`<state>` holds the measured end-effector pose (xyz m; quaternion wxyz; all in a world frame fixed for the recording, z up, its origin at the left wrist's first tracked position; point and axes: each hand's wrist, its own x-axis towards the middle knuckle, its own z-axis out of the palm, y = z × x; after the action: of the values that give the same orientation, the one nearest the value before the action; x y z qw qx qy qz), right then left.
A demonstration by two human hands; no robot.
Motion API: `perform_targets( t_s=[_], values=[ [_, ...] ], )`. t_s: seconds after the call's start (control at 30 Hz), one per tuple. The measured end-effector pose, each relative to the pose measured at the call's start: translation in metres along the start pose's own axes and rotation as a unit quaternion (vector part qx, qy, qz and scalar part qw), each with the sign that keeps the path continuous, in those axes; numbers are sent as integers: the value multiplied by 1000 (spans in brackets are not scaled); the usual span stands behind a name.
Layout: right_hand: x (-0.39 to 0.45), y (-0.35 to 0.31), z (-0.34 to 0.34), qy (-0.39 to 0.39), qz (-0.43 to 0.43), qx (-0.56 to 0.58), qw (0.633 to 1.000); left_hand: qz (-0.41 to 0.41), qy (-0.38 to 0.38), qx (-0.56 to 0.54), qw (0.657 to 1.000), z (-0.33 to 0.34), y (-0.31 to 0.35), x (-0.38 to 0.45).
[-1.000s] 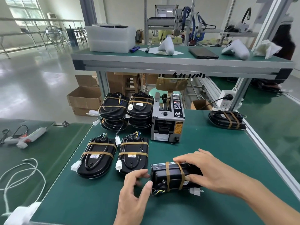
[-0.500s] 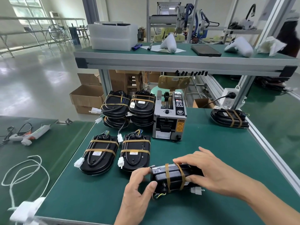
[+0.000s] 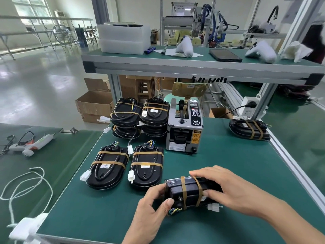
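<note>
Both your hands grip the taped unit: left hand at its end, right hand over the top. Next: set it beside the flat units, tape up.

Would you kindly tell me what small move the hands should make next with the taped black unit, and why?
Probably lay the black unit flat just right of the nearest flat taped unit. The left hand and right hand grip it turned up on edge, two tape bands wrap it, and bare mat lies beside that row.
</note>
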<state>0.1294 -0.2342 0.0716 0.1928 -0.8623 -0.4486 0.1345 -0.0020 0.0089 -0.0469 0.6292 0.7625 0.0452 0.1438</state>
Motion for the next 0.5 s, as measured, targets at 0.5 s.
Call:
perform_targets(
  t_s=[0.5],
  values=[
    [-3,-12,-9,-27,28,26,999,7,-29,12,999,0,2,2]
  ],
)
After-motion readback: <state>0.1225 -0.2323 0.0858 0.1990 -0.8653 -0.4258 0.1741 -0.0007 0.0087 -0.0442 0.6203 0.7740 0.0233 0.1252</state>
